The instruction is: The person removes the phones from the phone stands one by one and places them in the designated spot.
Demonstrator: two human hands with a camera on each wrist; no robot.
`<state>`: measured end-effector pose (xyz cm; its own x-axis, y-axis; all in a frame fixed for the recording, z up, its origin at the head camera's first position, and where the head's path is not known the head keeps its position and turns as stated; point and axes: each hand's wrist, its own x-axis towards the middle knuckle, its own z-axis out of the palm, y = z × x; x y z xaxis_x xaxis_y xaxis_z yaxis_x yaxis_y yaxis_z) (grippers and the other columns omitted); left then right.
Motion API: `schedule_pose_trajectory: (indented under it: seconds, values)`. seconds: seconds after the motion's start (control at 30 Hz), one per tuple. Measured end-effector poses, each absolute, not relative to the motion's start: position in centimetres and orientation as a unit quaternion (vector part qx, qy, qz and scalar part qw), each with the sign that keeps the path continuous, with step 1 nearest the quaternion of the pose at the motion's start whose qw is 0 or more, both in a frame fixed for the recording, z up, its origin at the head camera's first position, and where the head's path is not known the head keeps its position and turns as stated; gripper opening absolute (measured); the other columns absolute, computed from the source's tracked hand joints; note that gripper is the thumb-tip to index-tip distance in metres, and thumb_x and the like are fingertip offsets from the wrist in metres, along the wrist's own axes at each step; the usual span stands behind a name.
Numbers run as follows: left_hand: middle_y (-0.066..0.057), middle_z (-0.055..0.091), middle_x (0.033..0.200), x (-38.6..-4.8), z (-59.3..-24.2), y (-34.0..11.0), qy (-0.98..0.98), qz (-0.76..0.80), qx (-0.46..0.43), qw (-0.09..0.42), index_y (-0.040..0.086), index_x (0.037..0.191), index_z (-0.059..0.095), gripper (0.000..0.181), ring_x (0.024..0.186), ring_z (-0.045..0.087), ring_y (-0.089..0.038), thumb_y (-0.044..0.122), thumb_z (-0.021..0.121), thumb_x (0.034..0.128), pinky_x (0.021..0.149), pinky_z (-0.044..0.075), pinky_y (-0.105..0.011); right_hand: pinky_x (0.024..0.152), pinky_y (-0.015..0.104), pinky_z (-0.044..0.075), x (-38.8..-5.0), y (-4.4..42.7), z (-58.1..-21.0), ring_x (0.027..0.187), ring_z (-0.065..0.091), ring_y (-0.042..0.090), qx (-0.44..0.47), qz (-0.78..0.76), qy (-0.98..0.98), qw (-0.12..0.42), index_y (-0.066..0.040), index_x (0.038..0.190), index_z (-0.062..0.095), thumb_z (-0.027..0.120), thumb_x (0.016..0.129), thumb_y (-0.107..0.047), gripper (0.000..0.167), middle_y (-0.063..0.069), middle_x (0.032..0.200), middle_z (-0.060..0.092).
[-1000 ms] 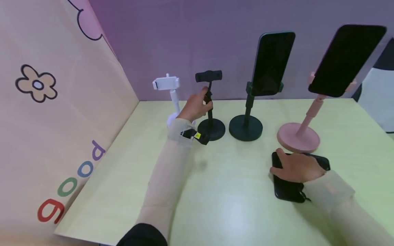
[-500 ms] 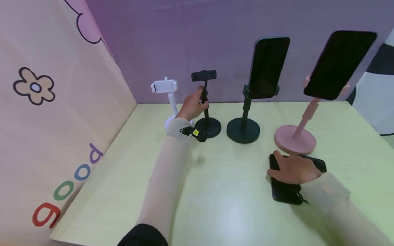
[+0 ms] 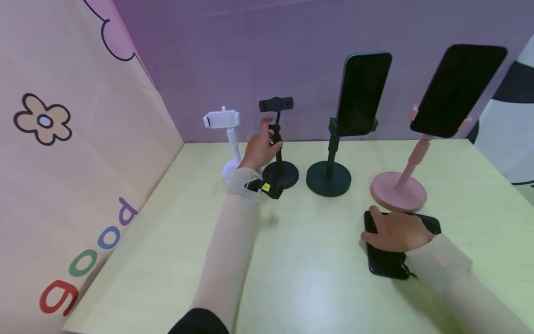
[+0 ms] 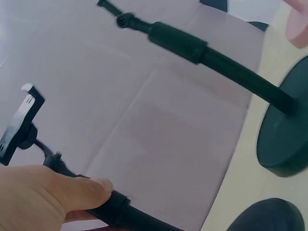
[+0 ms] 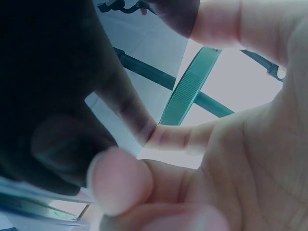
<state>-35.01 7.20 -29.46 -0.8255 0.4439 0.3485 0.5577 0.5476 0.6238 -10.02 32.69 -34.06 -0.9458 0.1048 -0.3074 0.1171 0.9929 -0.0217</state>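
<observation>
My left hand (image 3: 259,147) holds the black phone stand (image 3: 281,176) by its stem, below an empty clamp. Across that stem (image 4: 144,219) lies the thumb of the left hand (image 4: 53,195) in the left wrist view. On the table's right side a dark phone-like device (image 3: 385,265) with a short cord lies flat, and my right hand (image 3: 396,232) rests on it, thumb and index finger spread at its left. In the right wrist view, bent fingers of the right hand (image 5: 236,154) are beside the dark device (image 5: 43,72).
A white stand (image 3: 222,119) with an empty clamp is left of the black one. To the right are a dark green stand (image 3: 328,179) holding a phone (image 3: 363,95) and a pink stand (image 3: 398,191) holding another (image 3: 459,90). A purple cloth (image 3: 208,55) hangs behind.
My left hand has shifted slightly on the stem, its index finger raised higher. The whole head view has shifted a little. My right hand stays on the dark device.
</observation>
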Motion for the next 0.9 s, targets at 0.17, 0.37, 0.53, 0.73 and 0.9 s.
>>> schedule_pose_trajectory:
  seconds: [0.17,0.37,0.53,0.73,0.9]
  values:
    - [-0.012,0.066,0.115,-34.6,-29.8,7.4,-0.88,-0.389,-0.256,0.091,0.014,0.142,0.03,0.062,0.1,0.063,-0.023,0.021,0.066,0.0928,0.086,0.051,-0.038,0.061,0.046,0.054,-10.1,32.4,-34.0,0.061,0.055,0.02,0.055,-0.008,0.988,0.142,0.003,0.136,0.039,0.059,0.086,-0.054,0.079,0.004,0.063,0.054]
    - [-0.013,0.065,0.114,-34.3,-30.0,7.6,-0.874,-0.401,-0.259,0.095,0.013,0.144,0.029,0.065,0.1,0.063,-0.023,0.022,0.067,0.0918,0.086,0.052,-0.038,0.08,0.067,0.046,-10.6,32.7,-33.7,0.093,0.059,0.041,0.001,0.03,0.999,0.02,0.004,0.124,0.056,0.071,0.074,-0.061,0.084,0.025,0.109,0.063]
    - [-0.014,0.055,0.133,-33.5,-29.2,7.1,-0.887,-0.37,-0.256,0.102,0.012,0.148,0.024,0.073,0.114,0.058,-0.026,0.028,0.066,0.0916,0.092,0.049,-0.041,0.062,0.053,0.055,-11.4,32.7,-31.5,0.072,0.059,0.032,-0.007,0.028,0.997,-0.07,-0.001,0.101,0.062,0.071,0.071,-0.067,0.073,0.018,0.089,0.062]
    - [-0.015,0.05,0.137,-30.1,-26.8,6.3,-0.917,-0.306,-0.222,0.129,0.007,0.146,0.032,0.068,0.113,0.056,-0.032,0.034,0.064,0.0923,0.089,0.049,-0.044,0.073,0.058,0.053,-12.1,31.9,-26.9,0.093,0.064,0.042,0.102,-0.148,0.983,-0.045,-0.003,0.148,0.028,0.04,0.084,-0.077,0.099,0.03,0.134,0.046]
    - [-0.009,0.06,0.123,-26.8,-25.0,7.0,-0.875,-0.369,-0.28,0.139,0.009,0.14,0.043,0.054,0.105,0.061,-0.022,0.03,0.061,0.0943,0.085,0.051,-0.036,0.089,0.062,0.045,-12.8,31.0,-24.5,0.122,0.05,0.042,0.154,-0.33,0.914,-0.18,-0.023,0.155,0.003,0.046,0.083,-0.074,0.098,0.023,0.142,0.044]
